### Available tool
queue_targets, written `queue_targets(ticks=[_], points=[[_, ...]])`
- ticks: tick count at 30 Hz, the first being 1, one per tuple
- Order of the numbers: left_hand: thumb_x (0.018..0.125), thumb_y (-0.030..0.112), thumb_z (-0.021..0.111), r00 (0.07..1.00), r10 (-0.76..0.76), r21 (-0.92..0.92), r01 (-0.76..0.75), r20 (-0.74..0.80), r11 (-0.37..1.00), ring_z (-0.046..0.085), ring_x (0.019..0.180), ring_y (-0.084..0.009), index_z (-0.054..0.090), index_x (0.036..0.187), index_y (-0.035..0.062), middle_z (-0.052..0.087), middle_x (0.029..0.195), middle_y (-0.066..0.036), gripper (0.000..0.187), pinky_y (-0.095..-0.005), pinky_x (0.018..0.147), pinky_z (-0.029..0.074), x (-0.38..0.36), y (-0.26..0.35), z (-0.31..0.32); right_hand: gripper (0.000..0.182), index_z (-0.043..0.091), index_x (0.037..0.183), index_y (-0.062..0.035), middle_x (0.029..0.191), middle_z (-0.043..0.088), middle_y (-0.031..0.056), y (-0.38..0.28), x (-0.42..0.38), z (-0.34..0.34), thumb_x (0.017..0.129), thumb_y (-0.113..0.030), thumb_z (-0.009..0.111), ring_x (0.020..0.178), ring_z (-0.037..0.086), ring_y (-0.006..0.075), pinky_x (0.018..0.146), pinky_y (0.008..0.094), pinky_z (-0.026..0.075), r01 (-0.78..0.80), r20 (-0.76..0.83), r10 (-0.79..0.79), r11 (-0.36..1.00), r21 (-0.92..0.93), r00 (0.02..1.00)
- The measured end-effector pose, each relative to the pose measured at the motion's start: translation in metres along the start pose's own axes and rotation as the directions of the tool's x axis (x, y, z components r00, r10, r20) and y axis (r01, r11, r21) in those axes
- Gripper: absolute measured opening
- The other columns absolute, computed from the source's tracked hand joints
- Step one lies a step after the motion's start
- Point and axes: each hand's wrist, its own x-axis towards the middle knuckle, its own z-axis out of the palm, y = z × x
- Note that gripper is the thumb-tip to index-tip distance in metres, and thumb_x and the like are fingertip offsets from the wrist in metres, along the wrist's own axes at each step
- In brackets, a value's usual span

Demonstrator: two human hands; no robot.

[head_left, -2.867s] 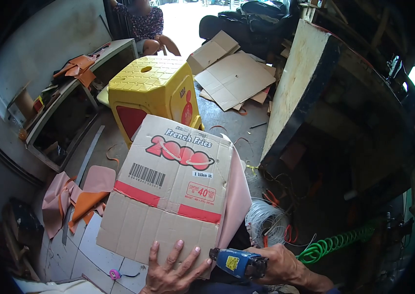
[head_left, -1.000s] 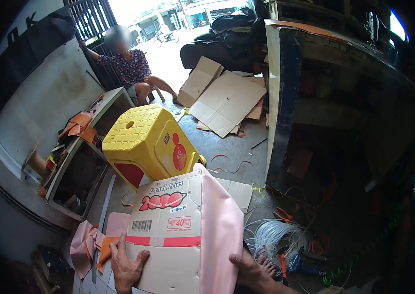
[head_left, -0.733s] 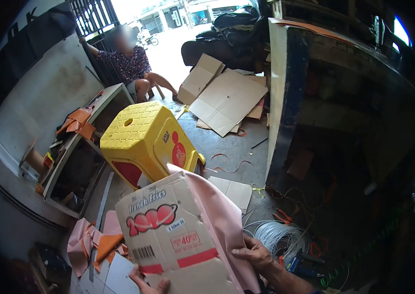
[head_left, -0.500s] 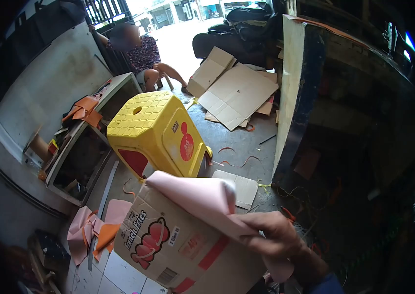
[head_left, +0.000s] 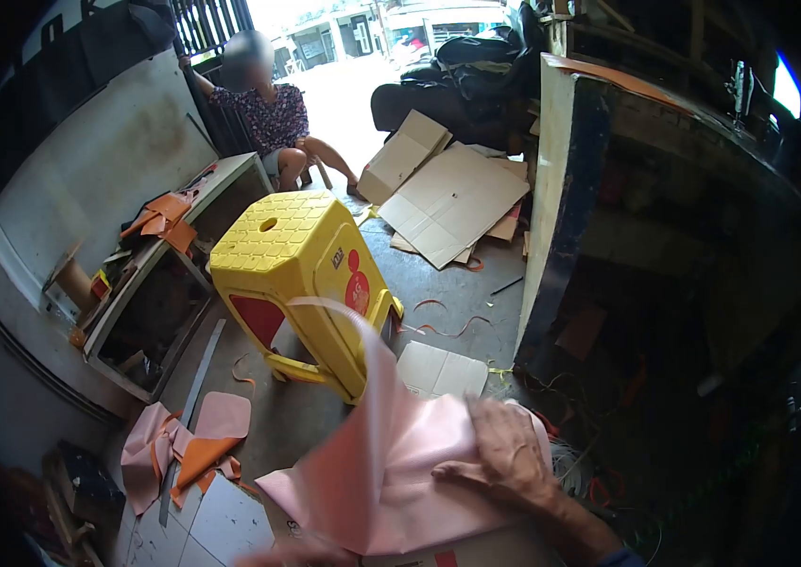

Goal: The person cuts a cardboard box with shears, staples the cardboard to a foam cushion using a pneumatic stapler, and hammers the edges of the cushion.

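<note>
A pink sheet (head_left: 410, 482), smooth like vinyl, spreads over the printed cardboard (head_left: 490, 551) in front of me. Its left side stands up in a tall curled fold, smeared by motion. My right hand (head_left: 506, 458) lies flat on the sheet's right part, thumb stretched out to the left. At the bottom edge my left hand (head_left: 301, 552) shows only as a blur beside the sheet's lower left edge; its fingers cannot be made out. Most of the cardboard's print is hidden beneath the pink material.
A yellow plastic stool (head_left: 301, 274) stands just ahead. Pink and orange scraps (head_left: 197, 439) and a long metal strip (head_left: 194, 397) lie on the left floor. Flattened cardboard (head_left: 452, 203) is piled farther back. A person (head_left: 268, 123) sits near the gate, beside a low shelf (head_left: 221, 180).
The pink sheet, earlier rolled over and gripped by my right hand, is now spread across the cardboard. My right hand has opened onto it. My left hand has come into view below.
</note>
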Motion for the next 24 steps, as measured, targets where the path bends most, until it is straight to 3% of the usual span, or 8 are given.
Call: queue_targets(ticks=[2, 5, 9, 12, 14, 17, 20, 24], points=[[0.068, 0.059, 0.087, 0.683, 0.149, 0.322, 0.133, -0.715, 0.937, 0.048, 0.127, -0.0352, 0.033, 0.147, -0.0038, 0.049, 0.137, -0.022, 0.115, -0.0454, 0.11, 0.036, 0.018, -0.022, 0.002, 0.064, 0.064, 0.125, -0.0038, 0.11, 0.068, 0.0125, 0.003, -0.008, 0.009, 0.079, -0.045, 0.082, 0.108, 0.062, 0.029, 0.096, 0.0465, 0.044, 0.061, -0.024, -0.06, 0.998, 0.028, 0.998], [0.064, 0.053, 0.09, 0.939, 0.055, 0.367, 0.079, -0.341, 0.927, 0.055, 0.121, -0.0322, 0.041, 0.146, -0.0033, 0.06, 0.124, -0.018, 0.111, -0.0438, 0.108, 0.039, 0.046, -0.03, -0.013, 0.018, 0.074, 0.094, -0.0066, 0.083, 0.07, 0.0051, -0.008, -0.017, 0.004, 0.076, -0.007, 0.078, 0.078, 0.067, 0.0264, 0.081, 0.0378, 0.048, 0.242, -0.347, -0.128, 0.92, 0.309, 0.929], [0.074, 0.02, 0.086, 0.97, 0.04, 0.251, -0.101, 0.238, 0.963, 0.066, 0.099, -0.0277, 0.069, 0.116, 0.0052, 0.068, 0.095, -0.013, 0.047, -0.0355, 0.093, 0.047, 0.018, -0.041, -0.032, 0.021, 0.073, 0.105, -0.0087, 0.087, 0.07, 0.0053, 0.009, -0.06, -0.067, 0.085, -0.008, 0.065, 0.083, 0.069, 0.0265, 0.076, 0.0379, 0.053, 0.166, 0.16, -0.547, 0.499, 0.851, 0.822], [0.097, 0.009, 0.052, 0.766, 0.019, 0.299, -0.274, 0.643, 0.914, 0.06, 0.117, -0.0226, 0.068, 0.114, 0.0092, 0.065, 0.118, -0.002, 0.023, -0.0517, 0.115, 0.03, -0.085, -0.162, -0.03, 0.035, 0.07, 0.123, -0.0075, 0.122, 0.07, 0.0148, 0.009, -0.08, -0.088, 0.096, -0.029, 0.065, 0.113, 0.067, 0.0295, 0.1, 0.0412, 0.05, -0.268, 0.81, -0.582, 0.772, 0.577, 0.067], [0.09, 0.01, 0.07, 0.777, -0.013, 0.377, -0.291, 0.629, 0.879, 0.069, 0.088, -0.0296, 0.067, 0.122, 0.0022, 0.072, 0.092, -0.013, 0.034, -0.0335, 0.084, 0.057, -0.039, -0.053, -0.051, 0.017, 0.072, 0.107, -0.002, 0.081, 0.067, 0.0076, 0.057, -0.113, -0.068, 0.094, -0.008, 0.063, 0.067, 0.065, 0.0233, 0.067, 0.037, 0.053, -0.231, 0.674, -0.63, 0.642, 0.731, 0.385], [0.092, 0.017, 0.063, 0.73, -0.652, 0.404, 0.543, 0.206, 0.736, 0.061, 0.118, -0.028, 0.065, 0.13, 0.0073, 0.07, 0.116, -0.01, 0.039, -0.0481, 0.118, 0.03, -0.032, 0.004, -0.068, 0.018, 0.069, 0.111, -0.0022, 0.075, 0.067, 0.0053, 0.055, -0.112, -0.081, 0.096, -0.01, 0.064, 0.068, 0.068, 0.0187, 0.062, 0.0326, 0.054, -0.489, 0.488, 0.159, 0.544, 0.682, 0.858], [0.076, 0.002, 0.072, 0.878, -0.048, 0.33, 0.23, -0.477, 0.915, 0.064, 0.068, -0.0241, 0.075, 0.092, 0.0025, 0.069, 0.077, -0.01, 0.016, -0.0341, 0.064, 0.048, -0.004, -0.008, -0.047, 0.033, 0.064, 0.12, 0.0038, 0.084, 0.068, 0.0075, 0.058, -0.122, -0.041, 0.096, -0.018, 0.068, 0.078, 0.068, 0.0182, 0.069, 0.0309, 0.054, -0.607, 0.214, 0.665, 0.442, 0.66, 0.716], [0.085, 0.019, 0.075, 0.941, 0.301, 0.681, -0.118, -0.156, 0.722, 0.063, 0.114, -0.0302, 0.065, 0.123, 0.006, 0.067, 0.117, -0.014, 0.042, -0.0401, 0.1, 0.048, 0.088, -0.036, -0.025, 0.064, 0.053, 0.137, 0.0001, 0.13, 0.058, 0.0211, 0.003, -0.107, -0.029, 0.093, -0.042, 0.07, 0.124, 0.057, 0.0322, 0.104, 0.0446, 0.045, -0.231, -0.16, 0.276, 0.94, 0.252, 0.948]])
